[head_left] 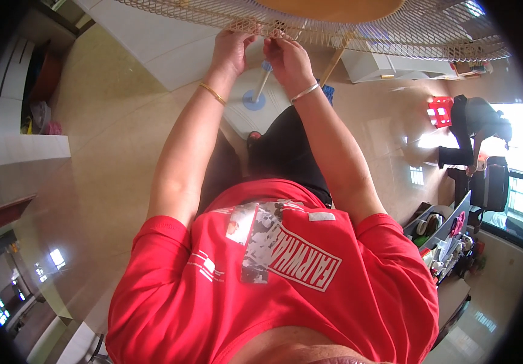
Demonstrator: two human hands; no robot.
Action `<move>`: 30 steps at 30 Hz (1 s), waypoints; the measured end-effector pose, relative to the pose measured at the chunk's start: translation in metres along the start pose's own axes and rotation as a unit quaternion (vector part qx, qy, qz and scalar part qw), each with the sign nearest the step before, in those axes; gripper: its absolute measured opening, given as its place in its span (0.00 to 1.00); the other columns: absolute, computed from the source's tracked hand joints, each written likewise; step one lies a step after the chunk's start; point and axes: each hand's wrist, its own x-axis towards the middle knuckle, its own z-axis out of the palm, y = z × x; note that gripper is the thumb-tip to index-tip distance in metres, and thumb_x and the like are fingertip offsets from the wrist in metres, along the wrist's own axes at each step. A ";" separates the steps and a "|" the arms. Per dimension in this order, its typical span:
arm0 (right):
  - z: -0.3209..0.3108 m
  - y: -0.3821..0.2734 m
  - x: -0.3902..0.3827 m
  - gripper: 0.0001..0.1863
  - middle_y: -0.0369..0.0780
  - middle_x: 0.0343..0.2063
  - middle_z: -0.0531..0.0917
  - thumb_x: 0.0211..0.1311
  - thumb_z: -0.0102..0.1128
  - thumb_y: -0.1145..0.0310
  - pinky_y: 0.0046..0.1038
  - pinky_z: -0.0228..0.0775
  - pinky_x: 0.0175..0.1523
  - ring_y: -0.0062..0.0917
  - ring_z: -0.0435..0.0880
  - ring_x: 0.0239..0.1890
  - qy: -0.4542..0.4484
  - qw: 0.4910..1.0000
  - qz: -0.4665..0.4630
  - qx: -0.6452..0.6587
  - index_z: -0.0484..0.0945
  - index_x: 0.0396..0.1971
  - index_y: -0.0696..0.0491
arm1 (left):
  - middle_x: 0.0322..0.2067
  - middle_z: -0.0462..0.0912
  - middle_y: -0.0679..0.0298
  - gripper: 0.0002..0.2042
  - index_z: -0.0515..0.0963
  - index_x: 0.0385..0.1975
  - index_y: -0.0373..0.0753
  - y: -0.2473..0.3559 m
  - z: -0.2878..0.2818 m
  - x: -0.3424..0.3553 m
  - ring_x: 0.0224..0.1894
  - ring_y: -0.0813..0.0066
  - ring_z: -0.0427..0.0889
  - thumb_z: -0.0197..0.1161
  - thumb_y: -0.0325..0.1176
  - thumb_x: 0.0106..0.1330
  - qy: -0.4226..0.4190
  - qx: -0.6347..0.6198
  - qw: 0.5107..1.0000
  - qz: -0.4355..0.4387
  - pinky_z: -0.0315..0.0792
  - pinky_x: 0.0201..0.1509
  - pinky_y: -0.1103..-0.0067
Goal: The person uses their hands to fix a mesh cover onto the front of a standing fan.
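A wide, pale woven mesh piece (213,17), cane-like, with a curved rim and a tan oval surface (334,8) in its middle, spans the top of the head view. My left hand (234,50) is at its near rim, fingers bent and pressed to the weave. Close beside it, my right hand (288,56) pinches at the same rim, fingertips bunched together. Both arms reach forward. The fingertips are partly hidden by the mesh, and any small strand between them cannot be made out.
Below the mesh stands a pale pole on a round blue base (253,100), with a wooden leg (336,60) to its right. White cabinets (389,67) lie beyond. At the right, another person (477,124) bends near a red crate (440,111) and a cluttered shelf (446,233).
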 end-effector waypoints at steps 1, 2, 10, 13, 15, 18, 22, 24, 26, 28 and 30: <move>0.002 0.000 0.001 0.08 0.42 0.29 0.75 0.60 0.42 0.76 0.26 0.71 0.38 0.27 0.75 0.30 0.000 1.000 0.000 0.001 0.70 0.35 0.63 | 0.31 0.79 0.64 0.09 0.75 0.34 0.37 -0.001 -0.003 0.001 0.34 0.75 0.77 0.61 0.26 0.53 0.000 0.001 1.000 0.000 0.70 0.39 0.79; 0.005 0.001 0.003 0.07 0.42 0.29 0.75 0.60 0.42 0.77 0.26 0.70 0.37 0.27 0.75 0.30 -0.013 0.999 -0.016 0.045 0.70 0.34 0.62 | 0.31 0.79 0.64 0.09 0.75 0.34 0.37 -0.002 -0.006 0.002 0.34 0.76 0.77 0.61 0.26 0.53 0.008 0.018 1.000 0.006 0.69 0.39 0.79; 0.006 -0.001 0.012 0.06 0.40 0.27 0.75 0.60 0.44 0.74 0.24 0.67 0.32 0.25 0.72 0.28 -0.076 0.996 0.012 0.036 0.71 0.31 0.58 | 0.32 0.79 0.64 0.10 0.75 0.35 0.37 0.001 0.000 -0.001 0.35 0.74 0.77 0.61 0.25 0.52 0.024 -0.013 1.000 -0.007 0.69 0.41 0.77; 0.006 -0.001 0.019 0.06 0.40 0.27 0.76 0.60 0.45 0.72 0.24 0.68 0.32 0.25 0.73 0.28 -0.091 0.993 0.022 0.072 0.71 0.32 0.58 | 0.33 0.79 0.64 0.11 0.75 0.36 0.37 0.002 0.003 -0.003 0.35 0.72 0.77 0.62 0.25 0.51 -0.003 -0.054 0.998 0.011 0.69 0.42 0.75; 0.003 0.000 0.022 0.07 0.41 0.29 0.76 0.59 0.46 0.72 0.25 0.68 0.32 0.25 0.73 0.29 -0.092 0.992 0.034 0.077 0.72 0.33 0.57 | 0.34 0.78 0.63 0.13 0.74 0.37 0.37 0.003 0.003 -0.002 0.36 0.70 0.77 0.63 0.25 0.50 -0.038 -0.068 0.997 0.002 0.69 0.43 0.73; 0.003 0.000 0.023 0.07 0.42 0.30 0.77 0.59 0.47 0.72 0.25 0.69 0.31 0.26 0.74 0.30 -0.124 0.988 0.032 0.082 0.72 0.34 0.57 | 0.35 0.78 0.63 0.13 0.74 0.37 0.38 0.004 0.006 -0.005 0.37 0.69 0.76 0.62 0.24 0.50 -0.033 -0.079 0.996 0.003 0.68 0.46 0.71; 0.009 -0.001 0.020 0.07 0.42 0.30 0.77 0.58 0.48 0.71 0.25 0.70 0.31 0.26 0.75 0.29 -0.116 0.991 0.024 0.065 0.72 0.33 0.57 | 0.35 0.78 0.64 0.12 0.74 0.36 0.38 0.001 0.002 -0.002 0.39 0.71 0.75 0.62 0.23 0.50 0.004 -0.081 0.997 -0.002 0.67 0.46 0.71; 0.011 -0.002 0.020 0.07 0.41 0.28 0.78 0.58 0.49 0.70 0.24 0.71 0.30 0.26 0.75 0.27 -0.096 0.994 0.011 0.043 0.73 0.33 0.57 | 0.35 0.78 0.65 0.12 0.74 0.36 0.39 0.000 0.003 -0.001 0.39 0.72 0.75 0.62 0.23 0.50 0.013 -0.082 0.996 -0.009 0.66 0.47 0.71; 0.016 -0.004 0.020 0.07 0.41 0.28 0.78 0.58 0.50 0.69 0.24 0.71 0.29 0.26 0.76 0.27 -0.113 0.993 0.010 0.034 0.73 0.33 0.57 | 0.35 0.78 0.66 0.12 0.74 0.36 0.39 -0.001 0.000 -0.001 0.39 0.72 0.74 0.62 0.23 0.50 0.009 -0.076 0.997 -0.005 0.66 0.47 0.71; 0.019 -0.007 0.020 0.07 0.40 0.27 0.78 0.58 0.50 0.69 0.24 0.71 0.28 0.26 0.76 0.26 -0.129 0.991 0.008 0.024 0.73 0.32 0.56 | 0.35 0.78 0.66 0.12 0.74 0.36 0.39 -0.001 -0.001 -0.001 0.39 0.73 0.74 0.62 0.23 0.50 0.004 -0.070 0.998 -0.002 0.66 0.46 0.71; 0.020 -0.007 0.019 0.07 0.39 0.27 0.78 0.58 0.51 0.67 0.23 0.71 0.28 0.25 0.76 0.26 -0.145 0.989 0.022 0.014 0.73 0.31 0.55 | 0.35 0.78 0.66 0.12 0.74 0.36 0.39 0.000 -0.001 -0.001 0.39 0.73 0.74 0.61 0.23 0.50 0.003 -0.074 0.997 -0.007 0.66 0.47 0.71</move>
